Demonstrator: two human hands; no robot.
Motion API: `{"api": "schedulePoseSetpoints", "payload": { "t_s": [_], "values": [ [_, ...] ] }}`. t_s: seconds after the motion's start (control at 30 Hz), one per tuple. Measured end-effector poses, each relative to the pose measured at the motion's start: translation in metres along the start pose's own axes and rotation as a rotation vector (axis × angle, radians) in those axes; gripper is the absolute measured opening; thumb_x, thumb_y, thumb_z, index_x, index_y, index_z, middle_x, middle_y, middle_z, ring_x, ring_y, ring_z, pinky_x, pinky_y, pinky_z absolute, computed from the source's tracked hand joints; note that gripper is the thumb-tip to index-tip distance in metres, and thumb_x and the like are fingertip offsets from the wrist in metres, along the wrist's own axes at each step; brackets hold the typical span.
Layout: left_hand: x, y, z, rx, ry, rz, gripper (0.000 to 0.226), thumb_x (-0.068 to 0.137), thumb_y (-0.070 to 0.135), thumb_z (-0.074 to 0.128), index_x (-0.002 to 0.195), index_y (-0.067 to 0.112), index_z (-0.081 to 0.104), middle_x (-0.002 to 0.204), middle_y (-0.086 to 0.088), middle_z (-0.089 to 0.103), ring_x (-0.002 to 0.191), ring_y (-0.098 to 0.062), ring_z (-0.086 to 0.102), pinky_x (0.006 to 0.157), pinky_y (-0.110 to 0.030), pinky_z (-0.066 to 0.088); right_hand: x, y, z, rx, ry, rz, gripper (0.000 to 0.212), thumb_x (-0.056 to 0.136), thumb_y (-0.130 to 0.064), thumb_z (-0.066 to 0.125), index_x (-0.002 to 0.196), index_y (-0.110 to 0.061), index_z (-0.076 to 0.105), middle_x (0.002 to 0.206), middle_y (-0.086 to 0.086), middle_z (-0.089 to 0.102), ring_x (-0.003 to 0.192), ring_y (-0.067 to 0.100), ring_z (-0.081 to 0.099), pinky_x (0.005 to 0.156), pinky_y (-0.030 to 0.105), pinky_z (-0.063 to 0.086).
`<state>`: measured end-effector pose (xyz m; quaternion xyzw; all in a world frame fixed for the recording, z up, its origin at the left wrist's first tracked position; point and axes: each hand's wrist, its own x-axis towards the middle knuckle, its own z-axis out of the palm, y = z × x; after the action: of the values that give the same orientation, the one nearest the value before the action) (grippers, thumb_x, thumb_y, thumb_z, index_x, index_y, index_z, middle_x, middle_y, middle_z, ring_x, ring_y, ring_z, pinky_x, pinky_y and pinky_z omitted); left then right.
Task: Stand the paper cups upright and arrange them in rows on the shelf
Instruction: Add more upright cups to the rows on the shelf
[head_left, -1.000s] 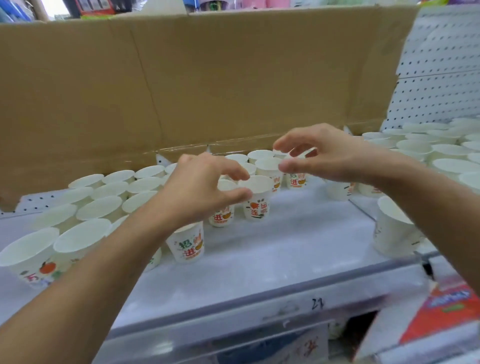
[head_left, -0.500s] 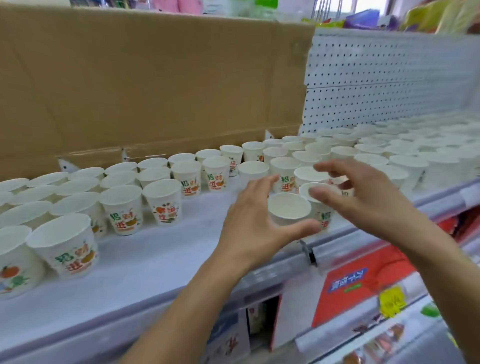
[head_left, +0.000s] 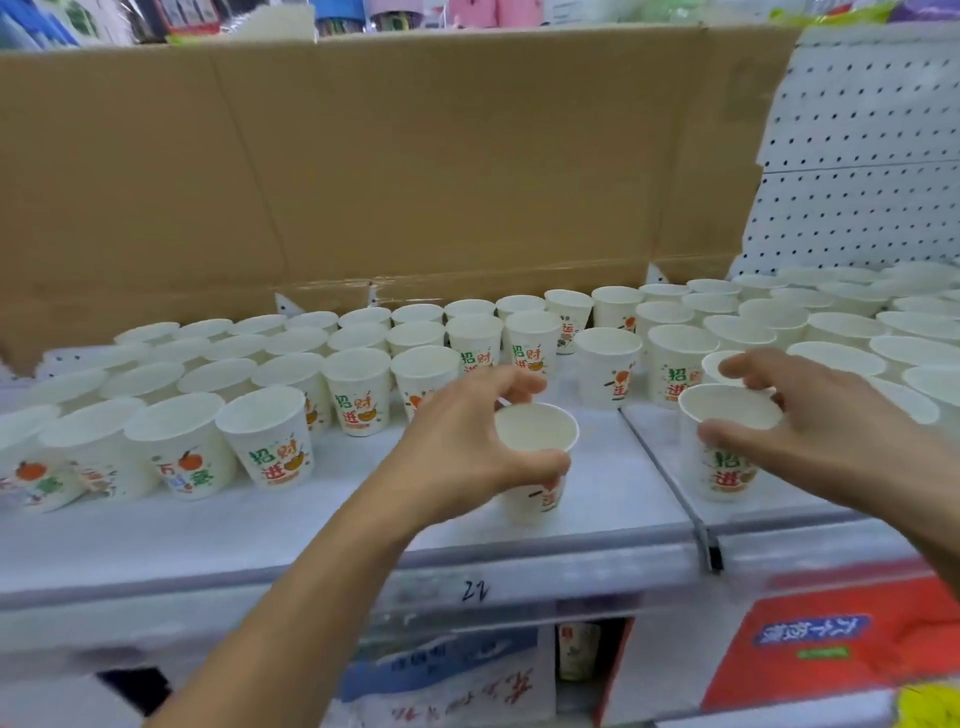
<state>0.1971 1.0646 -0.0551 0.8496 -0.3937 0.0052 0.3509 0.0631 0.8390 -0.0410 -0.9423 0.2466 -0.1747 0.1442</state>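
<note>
The left hand (head_left: 467, 441) is curled round the front cup (head_left: 535, 428), thumb on the near side and fingers on the far rim. This cup stands upright on the shelf (head_left: 260, 530), alone, near the front edge. The right hand (head_left: 821, 431) is at 3 o'clock from it. It is curled round the rim of the side cup (head_left: 727, 473), which is upright too, just past the metal strip (head_left: 670, 483) that splits the shelf.

Most of the job looks done. From 9 to 12 o'clock of the left hand the left rows (head_left: 358, 384) stand upright, side by side, right back to the cardboard wall (head_left: 415, 182). From 12 to 3 o'clock of the right hand the right rows (head_left: 831, 332) fill the back as well. What is left, I think, is to slide these two cups into line. Far off at 9 o'clock some cups (head_left: 31, 483) look tipped over, but it is too blurry to be sure.

There is bare shelf at 9 o'clock of the front cup and a gap at 12 o'clock, so it has room to move. The front lip (head_left: 475, 590) is close at 6 o'clock, so a cup pushed that way could fall. The metal strip could catch a sliding cup. The white board with holes (head_left: 857, 156) stands behind the right rows.
</note>
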Motion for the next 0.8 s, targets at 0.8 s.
{"api": "schedulePoseSetpoints", "payload": {
  "t_s": [0.8],
  "values": [
    [-0.008, -0.062, -0.099, 0.315, -0.057, 0.011, 0.011, 0.073, 0.043, 0.077, 0.081, 0.037, 0.073, 0.103, 0.022, 0.065, 0.108, -0.003, 0.052, 0.105, -0.041, 0.033, 0.02, -0.08, 0.012, -0.39, -0.208, -0.351, 0.024, 0.095, -0.029, 0.04, 0.102, -0.026, 0.063, 0.102, -0.004, 0.056, 0.094, 0.016, 0.053, 0.082, 0.033, 0.047]
  ]
}}
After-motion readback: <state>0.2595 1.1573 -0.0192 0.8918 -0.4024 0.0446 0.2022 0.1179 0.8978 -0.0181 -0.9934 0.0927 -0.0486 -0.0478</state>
